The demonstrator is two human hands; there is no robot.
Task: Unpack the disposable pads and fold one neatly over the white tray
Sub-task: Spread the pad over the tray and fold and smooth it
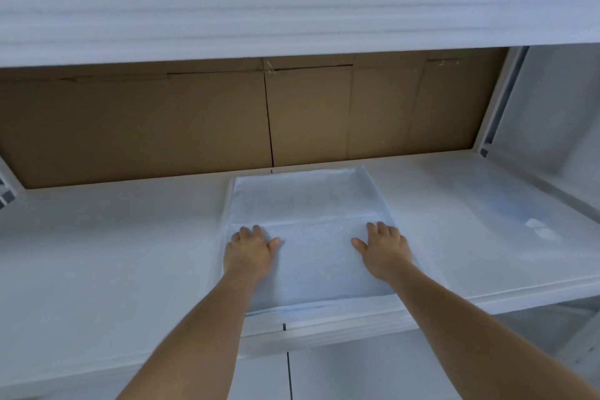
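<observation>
A pale blue-white disposable pad (311, 201) lies spread over the white tray (230, 198) on the middle of the shelf, with a fold line running across it and its front edge hanging at the shelf's lip. My left hand (250, 252) rests flat on the pad's left side, fingers apart. My right hand (383, 250) rests flat on its right side, fingers apart. Only a thin strip of the tray's left rim shows; the pad hides the rest.
The white shelf surface (113, 247) stretches left and right of the pad. A clear plastic pack with more blue pads (506, 208) lies at the right. Brown cardboard (194, 120) forms the back wall. An upper white shelf (292, 10) overhangs.
</observation>
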